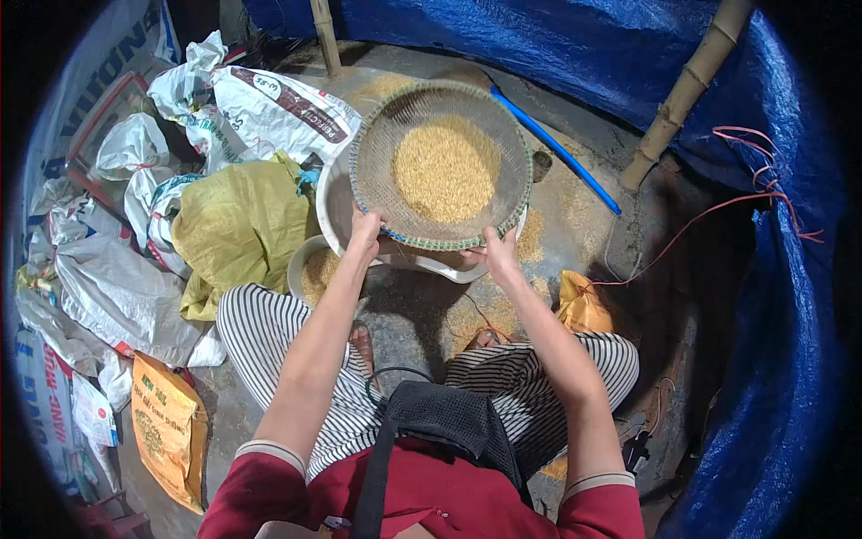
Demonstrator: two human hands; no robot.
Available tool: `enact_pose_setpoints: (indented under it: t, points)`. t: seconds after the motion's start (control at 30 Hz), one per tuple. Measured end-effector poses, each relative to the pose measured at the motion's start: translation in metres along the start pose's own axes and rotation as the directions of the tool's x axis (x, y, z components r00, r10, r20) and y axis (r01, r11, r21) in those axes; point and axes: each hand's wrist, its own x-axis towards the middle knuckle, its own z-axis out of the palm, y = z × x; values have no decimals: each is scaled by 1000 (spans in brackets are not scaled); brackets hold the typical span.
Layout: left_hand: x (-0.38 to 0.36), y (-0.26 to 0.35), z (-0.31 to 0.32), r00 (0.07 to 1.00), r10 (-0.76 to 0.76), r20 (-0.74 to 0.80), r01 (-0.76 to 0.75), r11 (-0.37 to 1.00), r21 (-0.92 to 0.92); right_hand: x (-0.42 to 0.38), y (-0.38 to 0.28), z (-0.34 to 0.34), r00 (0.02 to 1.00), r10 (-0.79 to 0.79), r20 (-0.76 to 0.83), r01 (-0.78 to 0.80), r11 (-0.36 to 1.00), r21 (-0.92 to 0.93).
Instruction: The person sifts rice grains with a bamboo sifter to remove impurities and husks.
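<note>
Both my hands grip the near rim of a round woven sieve (377,171), which has green binding along its edge. A heap of yellow grain (446,169) lies in its middle. My left hand (366,231) is closed on the rim at the near left, and my right hand (496,249) is closed on it at the near right. Beneath the sieve is a wide white basin (332,211), mostly covered by it. A smaller bowl (295,269) with grain inside stands at the basin's near left, close to my left forearm.
Tied white sacks (126,287) and a yellow-green sack (238,220) crowd the left. A blue pipe (561,153) lies on the floor at the far right. Bamboo poles (687,94) stand before a blue tarp (575,40). An orange bag (584,305) is by my right knee; loose grain dots the floor.
</note>
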Motion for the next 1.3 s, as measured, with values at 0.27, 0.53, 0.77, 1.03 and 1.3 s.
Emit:
enact_pose_setpoints:
  t: [0.27,0.53,0.77,1.03,1.3]
  points:
    - [-11,-30,18,987,-78,-141,61,991,-120,19,8,-34,950,313,13,-311,947,-86]
    - [0,-4,14,997,69,-25,-72,987,-141,19,16,-13,984,69,-162,-74,997,-28]
    - [-4,-6,24,992,-5,-123,-9,994,-111,15,-1,-15,989,92,-117,-96,995,-33]
    - [-5,3,26,982,118,-148,-137,982,-128,24,-7,-20,997,29,-69,-36,993,-111]
    - [-12,11,20,984,-58,-169,53,998,-34,6,-18,-11,994,108,-18,-110,977,-185]
